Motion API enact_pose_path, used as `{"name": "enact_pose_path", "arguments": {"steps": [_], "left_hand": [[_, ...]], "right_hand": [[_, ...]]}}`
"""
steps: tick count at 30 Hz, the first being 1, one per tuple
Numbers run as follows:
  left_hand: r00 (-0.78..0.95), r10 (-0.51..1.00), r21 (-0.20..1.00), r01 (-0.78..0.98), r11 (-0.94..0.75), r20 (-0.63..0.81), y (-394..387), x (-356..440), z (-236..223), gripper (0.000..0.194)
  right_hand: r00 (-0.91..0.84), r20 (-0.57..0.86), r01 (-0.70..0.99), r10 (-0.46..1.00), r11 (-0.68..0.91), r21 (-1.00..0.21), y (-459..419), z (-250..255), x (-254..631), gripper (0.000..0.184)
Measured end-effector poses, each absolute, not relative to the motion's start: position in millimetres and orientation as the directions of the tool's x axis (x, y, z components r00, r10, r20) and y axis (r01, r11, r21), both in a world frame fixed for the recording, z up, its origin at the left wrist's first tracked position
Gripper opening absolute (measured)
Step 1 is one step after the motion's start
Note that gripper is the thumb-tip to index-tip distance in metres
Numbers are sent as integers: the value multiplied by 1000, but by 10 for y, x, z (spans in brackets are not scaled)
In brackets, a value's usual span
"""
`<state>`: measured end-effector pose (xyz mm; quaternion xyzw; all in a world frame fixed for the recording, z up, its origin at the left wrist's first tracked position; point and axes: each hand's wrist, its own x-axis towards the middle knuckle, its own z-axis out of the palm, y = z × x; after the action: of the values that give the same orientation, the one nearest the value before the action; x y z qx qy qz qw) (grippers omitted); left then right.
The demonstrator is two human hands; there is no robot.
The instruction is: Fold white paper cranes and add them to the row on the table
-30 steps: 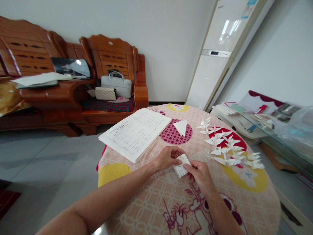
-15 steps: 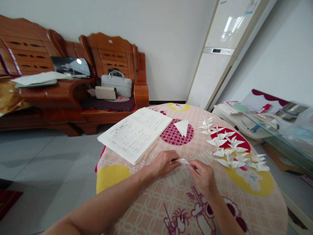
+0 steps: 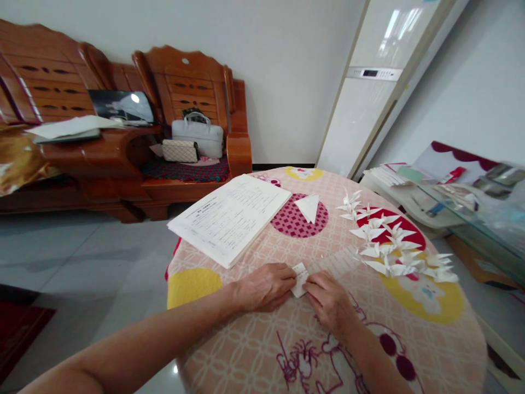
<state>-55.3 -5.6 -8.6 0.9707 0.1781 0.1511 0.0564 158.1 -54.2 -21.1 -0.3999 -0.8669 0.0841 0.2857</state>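
Note:
A small folded piece of paper (image 3: 300,278), white with some print, is held low over the round table between both hands. My left hand (image 3: 268,287) is closed on its left side, knuckles up. The fingers of my right hand (image 3: 328,298) pinch its right edge. Beyond the hands, a folded paper triangle (image 3: 308,207) lies on a purple checked circle of the tablecloth. To the right stand several white paper cranes (image 3: 385,241) in a loose cluster. A stack of printed sheets (image 3: 232,219) rests at the left of the table.
The round table wears a patterned pink tablecloth (image 3: 241,350). Behind it is a wooden sofa (image 3: 184,76) with a grey handbag (image 3: 199,137). A tall white air conditioner (image 3: 365,104) stands at the wall. At right, a glass-topped side table (image 3: 459,235) holds papers and plastic bags.
Both hands have turned the folded paper and brought it lower and slightly nearer; its printed face shows again after appearing thin and edge-on. The view has shifted slightly.

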Motion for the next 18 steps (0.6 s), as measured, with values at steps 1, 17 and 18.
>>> {"name": "enact_pose_path", "arguments": {"steps": [1,17,18], "left_hand": [[877,393,201,347,-916,277,-86,-560,-93,8],[621,757,736,412,-537,204,-82,-511,-86,10],[616,762,749,406,-524,199,-69,-509,-79,11]], "right_hand": [[-519,417,640,746,662,-389,-538,-222,1583,21],[-352,252,624,901,427,-654,-470,-118,1496,19],[-339,245,635,908,413,-652,-461,-112,1484,19]]}}
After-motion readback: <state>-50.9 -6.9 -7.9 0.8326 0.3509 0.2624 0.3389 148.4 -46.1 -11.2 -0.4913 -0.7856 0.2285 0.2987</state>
